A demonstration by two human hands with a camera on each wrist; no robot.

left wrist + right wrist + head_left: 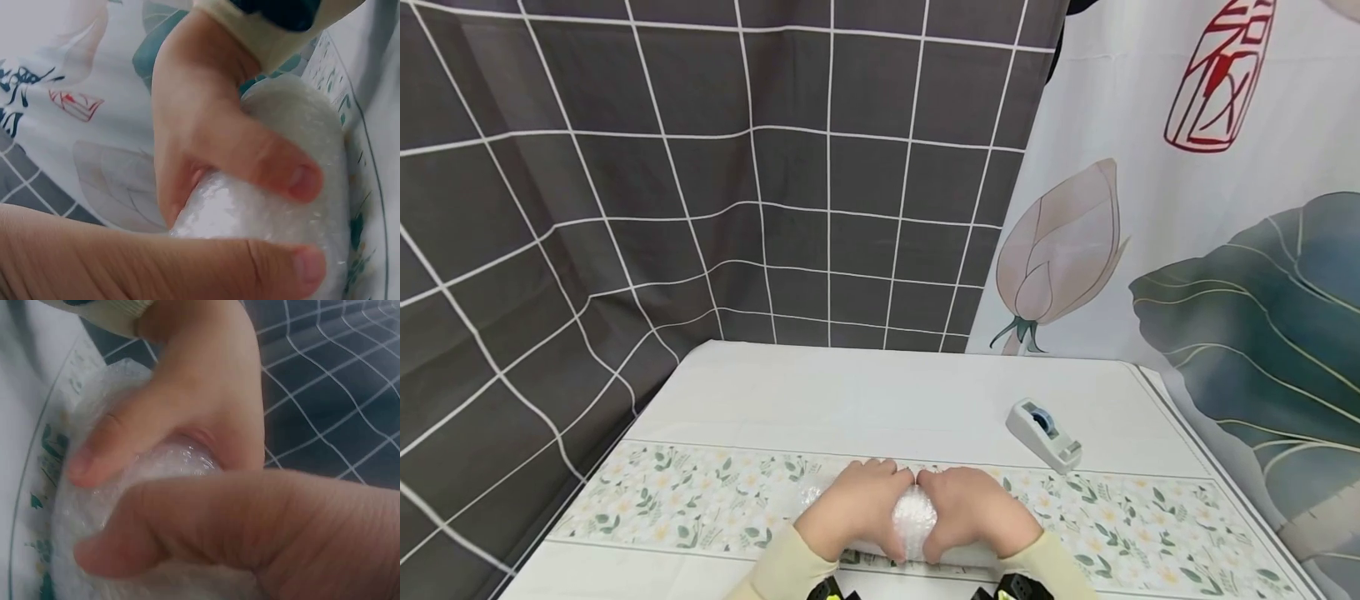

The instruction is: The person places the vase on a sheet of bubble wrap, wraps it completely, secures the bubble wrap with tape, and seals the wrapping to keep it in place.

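On one table [850, 396], left hand [863, 504] and right hand [973, 507], two counted, curl fingers round one plastic-wrapped roll [915, 521]; one tape dispenser [1042, 436] lies apart.

This looks like a small curtained-off work corner; whether it sits in a home or a studio cannot be told. Beyond the left grip [859, 505] and right grip [972, 510], and off to their left, hangs a dark grey cloth [692, 175] with a white grid, its soft folds showing fabric rather than tile. To their right hangs a white cloth [1138, 179] printed with a pink bud [1063, 242] and a blue-green leaf [1262, 317]. Beneath them spreads a white table [850, 400] with a flowered strip [700, 492]; a desk tape dispenser [1043, 435] lies beyond the right grip, to its right.
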